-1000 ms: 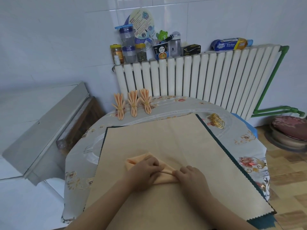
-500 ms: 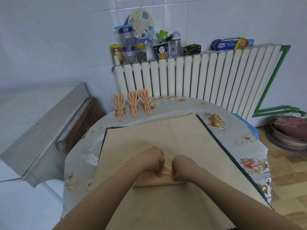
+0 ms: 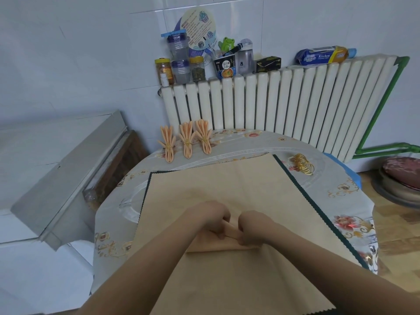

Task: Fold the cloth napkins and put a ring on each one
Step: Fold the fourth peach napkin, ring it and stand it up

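Round desk [image 3: 336, 201] covered with a grey floral tablecloth. A large tan cloth [image 3: 227, 185] with a dark zigzag edge lies over its centre and near side. At the far left edge, three folded peach napkins [image 3: 186, 143], each banded with a ring, lie side by side. At the far right, beside the tan cloth, sits a cluster of gold rings [image 3: 303, 164]. A partly folded peach napkin [image 3: 212, 245] rests on the tan cloth.

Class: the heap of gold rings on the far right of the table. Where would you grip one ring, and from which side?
Take the nearest ring of the gold rings, the one at the pile's near-right edge. It lies flattest and apart from the others, so come from above and pinch its thin rim between thumb and forefinger. The rest overlap, so gripping them may drag several along.
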The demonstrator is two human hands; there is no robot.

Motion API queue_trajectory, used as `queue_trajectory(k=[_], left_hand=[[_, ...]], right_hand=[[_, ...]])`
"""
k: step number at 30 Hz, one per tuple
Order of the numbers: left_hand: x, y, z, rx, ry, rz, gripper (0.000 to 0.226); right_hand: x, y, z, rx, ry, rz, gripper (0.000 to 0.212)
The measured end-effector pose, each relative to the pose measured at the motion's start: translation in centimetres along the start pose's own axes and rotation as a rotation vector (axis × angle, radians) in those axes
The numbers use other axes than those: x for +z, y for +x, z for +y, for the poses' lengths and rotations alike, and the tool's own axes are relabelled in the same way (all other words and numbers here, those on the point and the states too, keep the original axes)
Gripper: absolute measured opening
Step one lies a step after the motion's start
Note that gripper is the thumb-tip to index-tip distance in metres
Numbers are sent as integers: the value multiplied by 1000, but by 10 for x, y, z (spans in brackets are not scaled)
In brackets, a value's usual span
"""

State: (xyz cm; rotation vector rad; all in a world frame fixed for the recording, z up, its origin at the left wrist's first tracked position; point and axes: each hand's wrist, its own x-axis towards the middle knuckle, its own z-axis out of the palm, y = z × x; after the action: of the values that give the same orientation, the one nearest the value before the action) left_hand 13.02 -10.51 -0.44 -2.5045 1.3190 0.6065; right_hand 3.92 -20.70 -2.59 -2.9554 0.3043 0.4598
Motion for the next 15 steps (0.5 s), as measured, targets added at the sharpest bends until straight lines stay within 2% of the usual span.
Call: queue_trajectory(k=[9,11,14,15], left_hand=[[-4,-27,16,30,306,79,13],[-6,-36,20,16,410,149,15],[-4,-49,19,-29,550,325,19],[0,-53,20,-33,564,363,20]], right_hand=[[8,-15,-2,-38,40,68,23],[10,-16,-1,-64,24,173,22],[16,-17,1,-150,-23,532,13],[21,-16,2,-191,-28,601,19]])
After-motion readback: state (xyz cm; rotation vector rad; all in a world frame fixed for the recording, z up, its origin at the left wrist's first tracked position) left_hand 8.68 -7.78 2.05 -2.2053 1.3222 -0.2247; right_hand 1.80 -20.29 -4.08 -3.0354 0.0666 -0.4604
